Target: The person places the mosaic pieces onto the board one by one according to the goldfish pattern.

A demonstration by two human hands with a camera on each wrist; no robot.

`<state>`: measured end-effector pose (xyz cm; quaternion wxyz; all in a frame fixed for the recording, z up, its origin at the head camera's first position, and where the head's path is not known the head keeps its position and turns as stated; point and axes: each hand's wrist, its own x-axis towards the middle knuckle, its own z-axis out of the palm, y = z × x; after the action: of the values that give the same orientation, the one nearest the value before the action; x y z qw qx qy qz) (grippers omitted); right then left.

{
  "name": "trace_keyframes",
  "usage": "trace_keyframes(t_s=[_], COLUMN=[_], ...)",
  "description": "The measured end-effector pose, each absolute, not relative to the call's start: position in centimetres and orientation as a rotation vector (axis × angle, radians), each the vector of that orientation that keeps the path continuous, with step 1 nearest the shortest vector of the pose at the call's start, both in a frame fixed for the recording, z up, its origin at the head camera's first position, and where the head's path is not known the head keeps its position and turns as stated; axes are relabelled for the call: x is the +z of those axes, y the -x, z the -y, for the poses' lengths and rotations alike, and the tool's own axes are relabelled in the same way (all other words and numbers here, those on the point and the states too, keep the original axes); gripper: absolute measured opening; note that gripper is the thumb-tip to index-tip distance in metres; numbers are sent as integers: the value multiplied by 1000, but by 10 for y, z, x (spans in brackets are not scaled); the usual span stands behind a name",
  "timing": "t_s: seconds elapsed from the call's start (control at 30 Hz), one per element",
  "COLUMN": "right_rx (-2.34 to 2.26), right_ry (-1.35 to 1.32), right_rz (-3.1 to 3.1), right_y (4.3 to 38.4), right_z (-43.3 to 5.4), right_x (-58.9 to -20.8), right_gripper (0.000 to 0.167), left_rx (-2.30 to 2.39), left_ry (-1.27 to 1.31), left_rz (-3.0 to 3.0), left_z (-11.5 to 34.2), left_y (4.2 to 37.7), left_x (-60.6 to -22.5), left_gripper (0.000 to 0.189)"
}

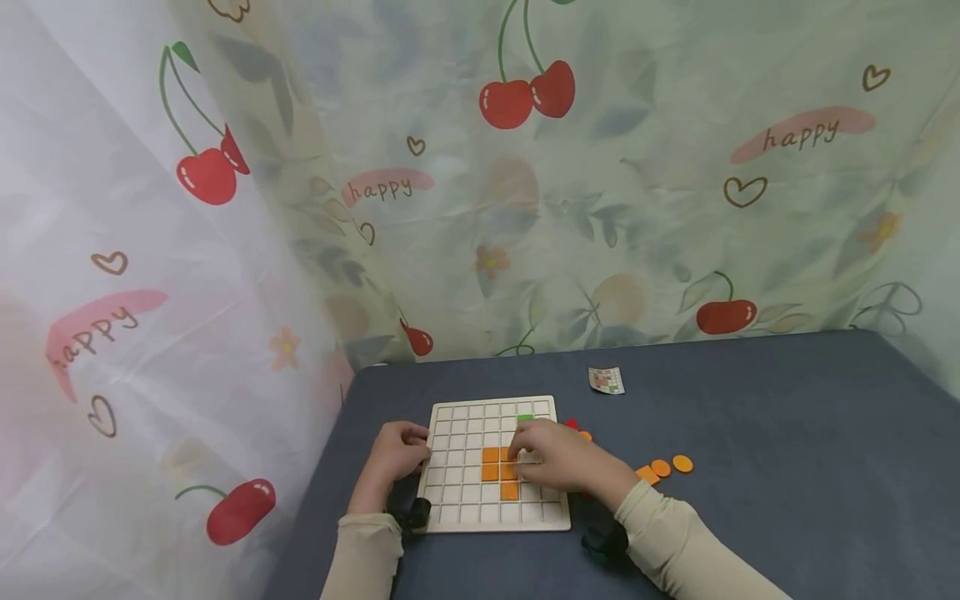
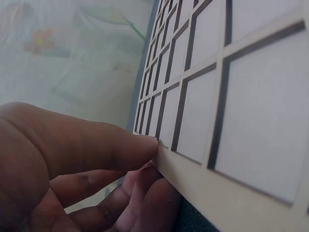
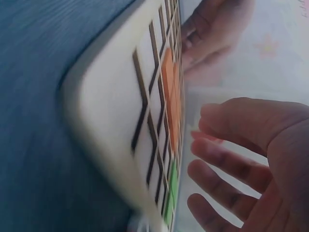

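Note:
A pale grid board (image 1: 453, 492) lies on the dark cloth. Several orange square tiles (image 1: 491, 472) fill cells around its middle, and one green tile (image 1: 525, 417) is near the far right corner. At the board's left edge my left hand (image 1: 396, 462) pinches the rim; in the left wrist view the thumb (image 2: 137, 152) is on top with curled fingers below. My right hand (image 1: 558, 454) hovers over the right half, beside the orange tiles. The right wrist view shows its fingers (image 3: 224, 188) loosely bent and spread from the thumb, with nothing between them.
Right of the board, partly behind my right arm, are orange discs (image 1: 682, 463), an orange square piece (image 1: 647, 475) and a red piece (image 1: 572, 424). A small printed card (image 1: 606, 381) lies farther back on the dark cloth (image 1: 787, 417). A cherry-print curtain (image 1: 645, 208) hangs behind.

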<state>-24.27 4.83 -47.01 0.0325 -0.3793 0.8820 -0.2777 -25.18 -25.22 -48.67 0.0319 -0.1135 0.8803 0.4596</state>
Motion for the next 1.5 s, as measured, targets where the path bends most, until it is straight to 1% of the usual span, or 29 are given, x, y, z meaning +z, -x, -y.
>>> trace_keyframes(t_s=[0.33,0.8,1.03,1.3,1.5], right_rx=[-1023,-1019,-1020,-944,-887], right_ry=[1095,993,990,927,905], right_rz=[-2569,-2598,-2583,-2577,-2603], right_y=[234,223,216,217,220], right_z=[-113,-188,-209,-218,-219], right_x=[-471,-480,-483,-473,-472], right_gripper=[13,15,14,25,27], left_rx=[1397,1409,1380,1397,1404], left_ry=[375,365,346,337,336], left_rz=[-2710,-2709,-2730,-2719,-2727], left_z=[252,251,250,250,250], left_y=[251,250,250,249,249], left_x=[-485,-489,-490,-487,-483], left_gripper=[29,29,29,30,30])
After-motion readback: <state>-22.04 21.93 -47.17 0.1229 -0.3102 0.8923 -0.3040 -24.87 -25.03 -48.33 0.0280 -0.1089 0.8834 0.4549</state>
